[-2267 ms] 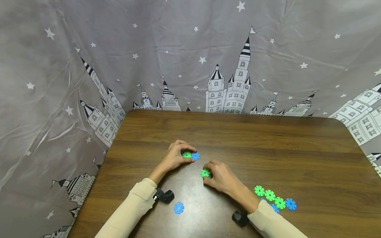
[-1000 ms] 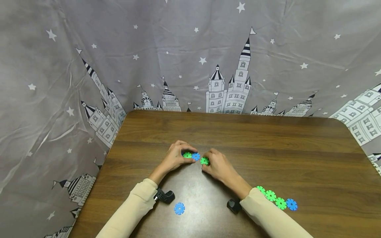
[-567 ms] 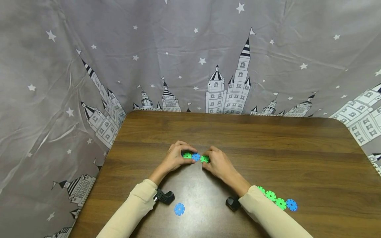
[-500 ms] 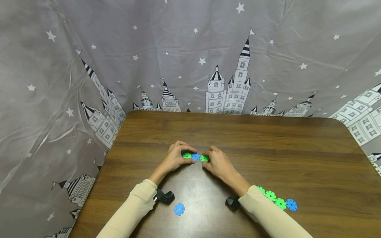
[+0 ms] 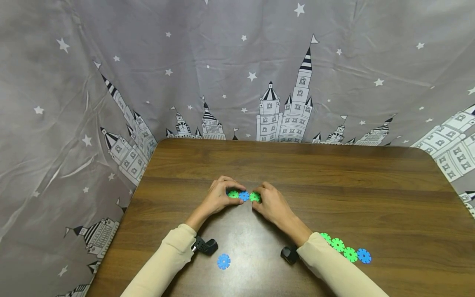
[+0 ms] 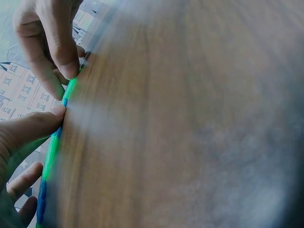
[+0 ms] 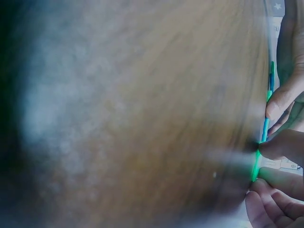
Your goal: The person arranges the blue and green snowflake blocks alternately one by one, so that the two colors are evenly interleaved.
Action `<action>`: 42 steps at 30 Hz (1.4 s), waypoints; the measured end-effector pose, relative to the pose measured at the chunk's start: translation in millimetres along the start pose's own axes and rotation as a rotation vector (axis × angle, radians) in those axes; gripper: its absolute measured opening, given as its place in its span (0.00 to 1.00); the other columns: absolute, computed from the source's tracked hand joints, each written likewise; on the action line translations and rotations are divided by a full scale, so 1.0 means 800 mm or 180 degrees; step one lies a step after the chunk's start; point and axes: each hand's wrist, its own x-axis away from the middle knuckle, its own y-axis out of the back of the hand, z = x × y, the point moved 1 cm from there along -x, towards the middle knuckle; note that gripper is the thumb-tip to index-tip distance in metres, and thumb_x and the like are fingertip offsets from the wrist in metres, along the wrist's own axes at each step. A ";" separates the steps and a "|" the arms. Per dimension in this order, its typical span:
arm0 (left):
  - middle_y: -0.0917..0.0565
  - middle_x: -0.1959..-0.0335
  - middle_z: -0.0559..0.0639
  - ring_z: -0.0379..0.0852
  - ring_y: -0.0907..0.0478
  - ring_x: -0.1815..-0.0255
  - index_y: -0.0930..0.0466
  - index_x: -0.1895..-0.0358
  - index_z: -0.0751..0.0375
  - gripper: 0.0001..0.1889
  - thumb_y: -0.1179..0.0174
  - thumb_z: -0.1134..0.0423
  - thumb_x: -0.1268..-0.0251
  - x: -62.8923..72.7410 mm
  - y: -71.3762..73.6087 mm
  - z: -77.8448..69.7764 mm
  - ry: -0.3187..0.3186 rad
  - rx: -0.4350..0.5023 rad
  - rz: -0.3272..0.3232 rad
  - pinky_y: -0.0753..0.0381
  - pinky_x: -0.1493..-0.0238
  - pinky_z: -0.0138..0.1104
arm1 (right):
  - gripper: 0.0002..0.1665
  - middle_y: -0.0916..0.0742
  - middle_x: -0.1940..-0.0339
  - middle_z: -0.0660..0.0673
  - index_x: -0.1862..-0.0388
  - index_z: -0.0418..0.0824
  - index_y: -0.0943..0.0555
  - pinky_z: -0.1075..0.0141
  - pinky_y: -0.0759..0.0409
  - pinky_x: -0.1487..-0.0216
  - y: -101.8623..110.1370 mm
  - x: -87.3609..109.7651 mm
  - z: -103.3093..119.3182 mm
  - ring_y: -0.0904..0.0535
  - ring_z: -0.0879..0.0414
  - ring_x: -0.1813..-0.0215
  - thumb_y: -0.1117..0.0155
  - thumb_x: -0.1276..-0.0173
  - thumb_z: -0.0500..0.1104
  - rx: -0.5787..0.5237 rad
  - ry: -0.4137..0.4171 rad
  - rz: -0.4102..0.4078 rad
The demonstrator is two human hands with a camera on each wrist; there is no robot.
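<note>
Flat notched plastic discs lie in a row at the table's middle. My left hand (image 5: 218,197) holds the row between thumb and fingers, around a green disc (image 5: 233,194) and a blue disc (image 5: 244,196). More blue and green of this row shows beneath the palm in the left wrist view. On the right, my right hand (image 5: 273,206) pinches another green disc (image 5: 255,197) between thumb and fingers. Its edge sits right against the blue disc's edge; whether their notches interlock I cannot tell. Both wrist views see the discs edge-on, low at the tabletop.
A loose blue disc (image 5: 224,261) lies nearer me, between the forearms. Beside the right sleeve (image 5: 334,264) are several discs, among them a green disc (image 5: 350,254) and a blue disc (image 5: 364,256). A grey castle-print curtain (image 5: 222,62) hangs behind the wooden table (image 5: 389,198).
My right hand has moved the green disc away from me, up beside the blue disc; in the last half second it shifts only slightly. My left hand stays nearly still.
</note>
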 end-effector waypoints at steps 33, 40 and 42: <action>0.14 0.56 0.47 0.48 0.28 0.50 0.11 0.56 0.53 0.21 0.20 0.59 0.59 -0.004 -0.006 -0.005 -0.0088 -0.0026 -0.0075 0.38 0.43 0.49 | 0.25 0.20 0.60 0.44 0.49 0.29 0.19 0.61 0.22 0.59 -0.005 0.051 -0.001 0.25 0.56 0.61 0.25 0.46 0.36 -0.0443 0.0013 -0.0275; 0.14 0.55 0.46 0.47 0.28 0.48 0.11 0.55 0.52 0.21 0.20 0.57 0.58 -0.015 -0.015 -0.013 -0.0199 -0.0061 0.0038 0.36 0.42 0.49 | 0.21 0.20 0.59 0.48 0.50 0.34 0.19 0.63 0.21 0.57 -0.011 0.078 0.022 0.23 0.58 0.59 0.27 0.44 0.36 -0.0531 0.0183 -0.0041; 0.14 0.54 0.45 0.46 0.29 0.47 0.11 0.55 0.51 0.20 0.21 0.57 0.57 -0.017 -0.018 -0.014 -0.0172 -0.0054 0.0099 0.39 0.41 0.49 | 0.21 0.21 0.59 0.49 0.50 0.35 0.18 0.65 0.22 0.56 -0.013 0.086 0.028 0.24 0.59 0.58 0.27 0.43 0.37 -0.0547 0.0238 0.0069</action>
